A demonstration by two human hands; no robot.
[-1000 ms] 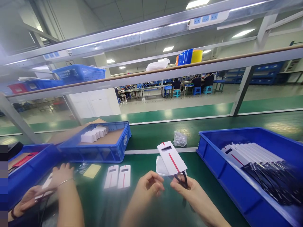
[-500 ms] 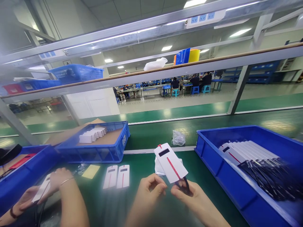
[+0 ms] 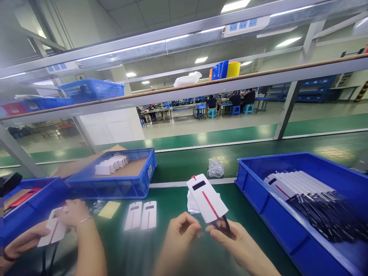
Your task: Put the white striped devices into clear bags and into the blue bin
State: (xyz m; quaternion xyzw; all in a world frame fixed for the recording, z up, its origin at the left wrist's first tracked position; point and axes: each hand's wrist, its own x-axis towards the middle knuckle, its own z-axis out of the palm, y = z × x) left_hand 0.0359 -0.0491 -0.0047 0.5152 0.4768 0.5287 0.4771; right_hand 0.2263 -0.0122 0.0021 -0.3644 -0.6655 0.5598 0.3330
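Note:
My right hand (image 3: pixel 230 237) pinches the lower end of a white card sleeve with a red stripe (image 3: pixel 206 198), tilted up over the green belt, with a black cable (image 3: pixel 225 224) hanging out of its bottom. My left hand (image 3: pixel 181 229) is closed in a pinch just left of the sleeve's lower edge, fingertips close to the right hand; what it grips is hidden. A small clear plastic bag (image 3: pixel 192 203) lies behind the sleeve. Two more white sleeves (image 3: pixel 141 215) lie flat on the belt to the left.
A co-worker's hands (image 3: pixel 70 214) at the left hold another white sleeve (image 3: pixel 54 231). A blue bin (image 3: pixel 290 226) at the right holds white sleeves and black cables. A blue crate (image 3: pixel 115 184) with white boxes, a yellow card (image 3: pixel 108 209) and a crumpled bag (image 3: pixel 215 168) sit further back.
My hands and the sleeve have barely moved, only shifting slightly left in view. The co-worker has turned and lowered their sleeve, now held flatter in both hands.

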